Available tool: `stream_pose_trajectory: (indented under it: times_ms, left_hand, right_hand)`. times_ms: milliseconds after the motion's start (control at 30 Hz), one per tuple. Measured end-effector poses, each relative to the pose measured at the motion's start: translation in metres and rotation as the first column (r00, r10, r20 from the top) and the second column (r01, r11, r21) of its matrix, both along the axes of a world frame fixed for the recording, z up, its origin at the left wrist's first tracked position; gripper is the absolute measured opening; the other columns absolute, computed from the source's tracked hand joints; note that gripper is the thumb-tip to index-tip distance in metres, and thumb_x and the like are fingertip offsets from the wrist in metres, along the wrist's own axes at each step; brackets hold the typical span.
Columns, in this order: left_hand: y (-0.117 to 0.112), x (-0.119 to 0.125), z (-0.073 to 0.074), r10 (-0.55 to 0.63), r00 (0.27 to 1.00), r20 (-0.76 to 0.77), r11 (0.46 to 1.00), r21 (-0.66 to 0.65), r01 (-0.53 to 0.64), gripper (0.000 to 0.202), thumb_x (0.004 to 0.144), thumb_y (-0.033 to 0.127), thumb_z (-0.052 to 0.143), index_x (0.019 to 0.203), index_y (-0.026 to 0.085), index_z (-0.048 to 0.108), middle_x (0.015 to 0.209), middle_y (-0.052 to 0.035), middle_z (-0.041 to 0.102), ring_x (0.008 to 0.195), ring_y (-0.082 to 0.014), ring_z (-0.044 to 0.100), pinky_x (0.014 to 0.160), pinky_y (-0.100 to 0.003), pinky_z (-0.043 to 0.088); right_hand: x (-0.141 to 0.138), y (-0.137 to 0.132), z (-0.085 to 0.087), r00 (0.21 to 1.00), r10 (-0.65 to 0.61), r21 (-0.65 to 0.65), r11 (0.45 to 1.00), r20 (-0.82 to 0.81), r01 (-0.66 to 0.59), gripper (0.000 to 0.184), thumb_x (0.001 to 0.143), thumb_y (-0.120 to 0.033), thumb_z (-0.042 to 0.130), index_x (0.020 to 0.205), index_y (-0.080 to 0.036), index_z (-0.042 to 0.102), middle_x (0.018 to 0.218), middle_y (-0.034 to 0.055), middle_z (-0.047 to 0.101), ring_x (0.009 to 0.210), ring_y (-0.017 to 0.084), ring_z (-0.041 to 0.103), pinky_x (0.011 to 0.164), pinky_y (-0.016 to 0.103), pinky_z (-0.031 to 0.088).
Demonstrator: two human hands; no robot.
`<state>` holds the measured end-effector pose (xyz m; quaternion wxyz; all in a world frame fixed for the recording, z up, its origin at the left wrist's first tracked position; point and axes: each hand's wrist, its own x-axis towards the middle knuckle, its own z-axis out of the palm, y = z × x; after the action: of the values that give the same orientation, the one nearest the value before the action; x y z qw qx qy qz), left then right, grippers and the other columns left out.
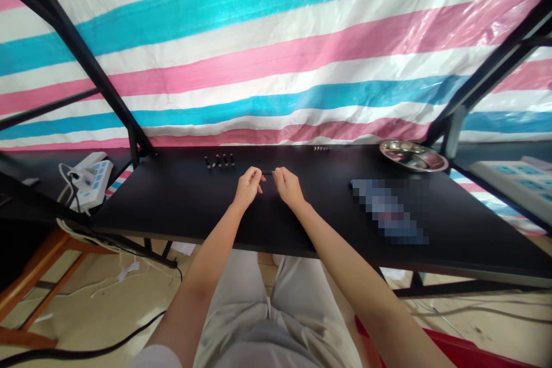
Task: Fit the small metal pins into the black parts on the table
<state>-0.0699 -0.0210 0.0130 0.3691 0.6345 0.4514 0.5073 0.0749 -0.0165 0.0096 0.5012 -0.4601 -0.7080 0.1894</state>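
Note:
Over the middle of the black table, my left hand point(249, 187) and my right hand point(287, 185) are close together. Between their fingertips runs a short, thin dark rod point(267, 172), and each hand pinches one end of it. Its end by my right fingers looks lighter, but it is too small to name exactly. Left of the hands, several small black pieces with silvery parts point(219, 160) lie in a row. Beyond the right hand, several tiny silvery pieces point(322, 149) form another row near the table's back edge.
A shiny round metal tray point(414, 156) sits at the back right of the black table point(172, 201). Nearer lies a blurred-out bluish item point(388, 211). Power strips point(97, 183) with cables are at the left. Black frame posts and a striped plastic sheet point(276, 52) enclose the far side.

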Motion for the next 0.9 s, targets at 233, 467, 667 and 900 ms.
stream_pose_trajectory:
  times_ms: [233, 467, 667, 900]
  left_hand:
    - [-0.0001, 0.0027, -0.0004, 0.042, 0.999, -0.007, 0.999, -0.034, -0.042, 0.038, 0.087, 0.049, 0.036, 0.069, 0.017, 0.046, 0.066, 0.0024, 0.056, 0.041, -0.0041, 0.048, 0.046, -0.018, 0.036]
    - [-0.0019, 0.0054, 0.0022, 0.068, 0.997, 0.024, 0.994, -0.087, -0.065, 0.045, 0.085, 0.054, 0.036, 0.061, 0.017, 0.045, 0.052, 0.0037, 0.049, 0.038, -0.0052, 0.046, 0.044, -0.019, 0.035]
    - [-0.0011, 0.0055, 0.0043, 0.072, 0.993, 0.091, 0.992, -0.113, -0.061, 0.049, 0.084, 0.055, 0.039, 0.056, 0.016, 0.045, 0.046, 0.0038, 0.046, 0.036, -0.0052, 0.045, 0.041, -0.019, 0.033]
    - [0.0030, 0.0052, 0.0019, 0.092, 0.980, 0.177, 0.985, -0.160, -0.063, 0.047, 0.081, 0.055, 0.043, 0.056, 0.016, 0.045, 0.048, 0.0036, 0.048, 0.035, -0.0051, 0.044, 0.039, -0.019, 0.034]
  right_hand:
    - [-0.0009, -0.0013, 0.0012, 1.000, -0.007, -0.001, 1.000, 0.013, 0.007, 0.044, 0.089, -0.052, 0.022, 0.060, -0.022, 0.036, 0.054, -0.0016, 0.041, 0.052, 0.012, 0.040, 0.055, 0.026, 0.033]
    - [-0.0004, -0.0014, 0.0002, 1.000, -0.014, 0.013, 1.000, 0.018, 0.014, 0.042, 0.090, -0.049, 0.022, 0.061, -0.022, 0.036, 0.056, -0.0014, 0.042, 0.052, 0.012, 0.041, 0.056, 0.027, 0.034]
    - [-0.0002, -0.0006, 0.0003, 1.000, 0.006, 0.008, 1.000, 0.009, -0.006, 0.040, 0.090, -0.048, 0.025, 0.062, -0.022, 0.036, 0.057, -0.0016, 0.042, 0.053, 0.012, 0.041, 0.056, 0.027, 0.034]
    - [-0.0004, 0.0004, -0.0008, 0.999, 0.047, -0.013, 0.999, 0.002, -0.046, 0.039, 0.090, -0.048, 0.025, 0.065, -0.022, 0.039, 0.059, -0.0011, 0.045, 0.056, 0.013, 0.044, 0.058, 0.027, 0.037]
